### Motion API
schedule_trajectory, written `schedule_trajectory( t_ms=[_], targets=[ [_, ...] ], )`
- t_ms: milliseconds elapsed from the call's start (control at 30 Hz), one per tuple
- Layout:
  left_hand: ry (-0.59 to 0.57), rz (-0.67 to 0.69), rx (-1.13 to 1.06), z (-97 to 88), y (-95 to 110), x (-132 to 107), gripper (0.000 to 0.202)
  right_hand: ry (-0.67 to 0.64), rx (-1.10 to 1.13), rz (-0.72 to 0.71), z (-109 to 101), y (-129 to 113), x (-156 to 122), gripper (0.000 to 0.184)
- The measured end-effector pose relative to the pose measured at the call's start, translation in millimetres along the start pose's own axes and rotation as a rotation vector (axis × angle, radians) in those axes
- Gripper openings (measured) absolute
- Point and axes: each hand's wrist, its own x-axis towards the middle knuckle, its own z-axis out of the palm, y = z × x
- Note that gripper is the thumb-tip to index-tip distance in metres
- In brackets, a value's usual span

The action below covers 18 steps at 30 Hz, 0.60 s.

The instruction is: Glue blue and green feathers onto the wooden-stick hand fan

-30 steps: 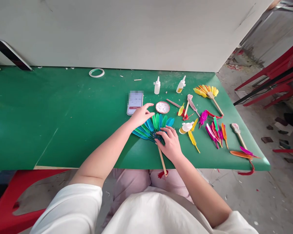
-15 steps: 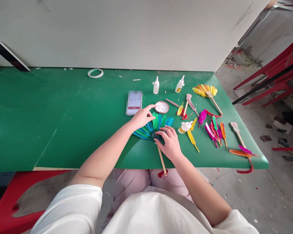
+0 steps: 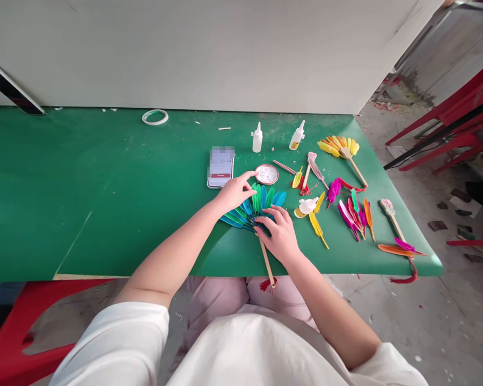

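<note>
A fan of blue and green feathers [image 3: 261,199] on a thin wooden stick [image 3: 267,262] with a red tassel lies on the green table [image 3: 104,187]. My left hand [image 3: 234,191] rests on the fan's left feathers, fingers stretched out, the forefinger reaching toward a small round dish of white glue [image 3: 266,174]. My right hand [image 3: 279,234] presses down on the base of the fan where the feathers meet the stick, fingers curled and spread over it.
A phone [image 3: 220,167] lies behind my left hand. Two small glue bottles [image 3: 257,138] stand further back, a third [image 3: 307,206] lies on its side. Loose pink, yellow and orange feathers [image 3: 352,214], a yellow feather fan [image 3: 340,147] and a tape ring [image 3: 155,117] lie around. Red chairs stand at right.
Both hands stay on the feather fan almost unmoved; my view has tilted slightly.
</note>
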Motion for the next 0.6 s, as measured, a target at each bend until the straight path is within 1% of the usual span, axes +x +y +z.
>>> schedule_trajectory(
  t_ms=[200, 600],
  targets=[
    [0.022, -0.001, -0.009, 0.2, -0.7, 0.5, 0.054, 0.000, -0.006, 0.004, 0.0, -0.3, -0.7, 0.016],
    [-0.014, 0.005, -0.009, 1.7, -0.9, -0.8, 0.054, -0.002, -0.001, 0.007, 1.0, 0.0, -0.2, 0.015]
  ],
)
